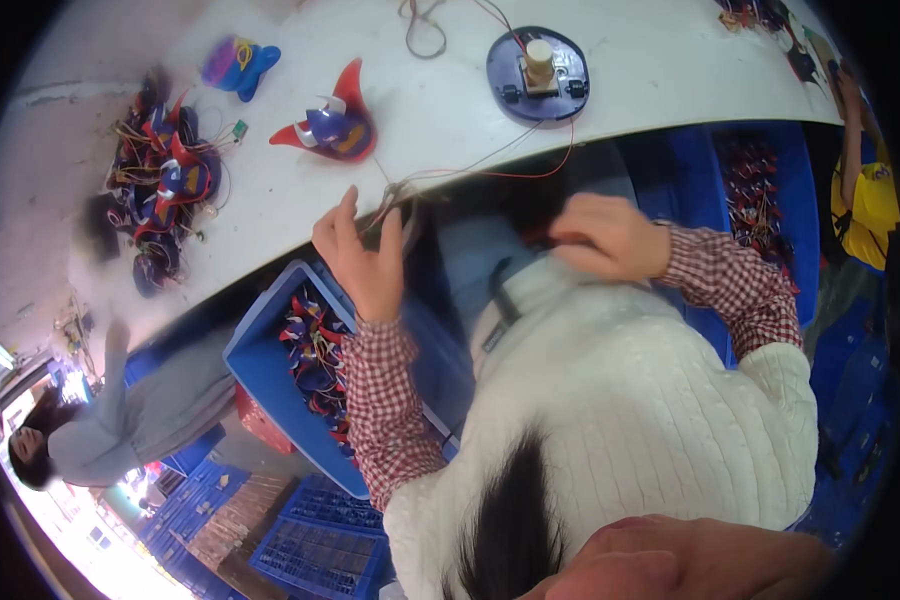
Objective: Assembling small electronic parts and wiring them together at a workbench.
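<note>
My left hand (363, 265) is at the table's front edge, thumb and fingers spread apart. Beside its fingertips lies a small tangle of thin wires (395, 190); I see no firm grip on them. My right hand (602, 237) is over my lap, slightly blurred, its fingers curled in. Whatever it may hold is hidden, next to a dark shape with a bit of red. A red and blue horned plastic piece (340, 130) rests on the table beyond my left hand. Farther right, red and black wires run to a dark blue oval base (537, 78) bearing a cream cylinder.
The white table (440, 120) holds a pile of wired horned pieces (165, 180) at left and a blue and purple toy piece (240, 68). Blue bins (260, 330) with similar pieces stand on both sides of me. One person (120, 420) is at left, another in yellow (868, 210) at right.
</note>
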A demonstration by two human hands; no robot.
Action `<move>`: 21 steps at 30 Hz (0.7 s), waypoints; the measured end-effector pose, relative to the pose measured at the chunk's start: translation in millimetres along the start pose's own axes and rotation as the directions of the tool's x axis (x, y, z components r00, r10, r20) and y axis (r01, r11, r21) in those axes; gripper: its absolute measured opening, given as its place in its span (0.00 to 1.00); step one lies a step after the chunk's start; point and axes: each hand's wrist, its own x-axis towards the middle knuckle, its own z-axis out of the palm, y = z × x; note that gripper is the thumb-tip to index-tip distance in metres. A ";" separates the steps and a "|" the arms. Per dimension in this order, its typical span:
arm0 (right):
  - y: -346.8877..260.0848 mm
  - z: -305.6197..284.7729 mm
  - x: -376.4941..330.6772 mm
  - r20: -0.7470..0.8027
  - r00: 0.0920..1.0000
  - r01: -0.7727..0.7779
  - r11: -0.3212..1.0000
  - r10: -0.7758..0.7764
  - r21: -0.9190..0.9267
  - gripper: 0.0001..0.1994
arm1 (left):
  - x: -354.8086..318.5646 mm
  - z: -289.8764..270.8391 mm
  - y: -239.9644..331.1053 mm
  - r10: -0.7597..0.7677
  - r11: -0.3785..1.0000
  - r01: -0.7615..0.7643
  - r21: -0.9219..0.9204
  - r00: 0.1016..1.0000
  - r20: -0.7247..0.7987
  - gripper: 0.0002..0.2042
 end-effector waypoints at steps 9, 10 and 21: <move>52.1 107.2 82.8 0.344 0.838 -0.494 0.857 0.424 0.146 0.29 | 23.0 15.2 -18.7 0.199 0.970 -0.230 0.080 0.938 0.284 0.10; 55.4 116.0 88.0 0.341 0.838 -0.496 0.856 0.426 0.149 0.29 | 24.0 17.1 -19.8 0.202 0.969 -0.234 0.079 0.936 0.289 0.10; 64.9 161.1 90.3 0.376 0.723 -0.615 0.294 0.579 0.732 0.10 | 0.6 -13.9 -47.2 0.069 0.997 -0.069 0.040 0.998 0.014 0.18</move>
